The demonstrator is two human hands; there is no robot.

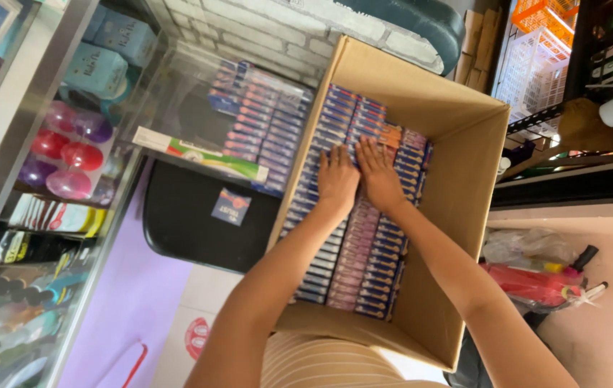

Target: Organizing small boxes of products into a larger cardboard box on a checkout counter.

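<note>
- Both hands reach down into an open cardboard box, seen from the head cam.
- L hand lies flat, fingers together and stretched out, palm down on the packs; it holds nothing.
- R hand lies flat just beside it, thumbs nearly touching, fingers pointing to the far end of the box; also holding nothing.
- The packs fill the box floor in tight rows: blue rows at left and right, a pink/purple row down the middle, a few orange ones near the far end, just right of the R fingertips.
- Packs sit directly under both palms and run on toward the person, past the wrists, to the near wall of the box.
- Box flaps stand up; box is tilted, near edge against the person's striped top.
- Left of the box: a clear case w/ more blue packs stacked inside, resting over a black chair seat.
- Far left: glass shelf unit w/ round pink and purple items.
- Right of the box: a plastic bag w/ red contents on a pale counter.
</note>
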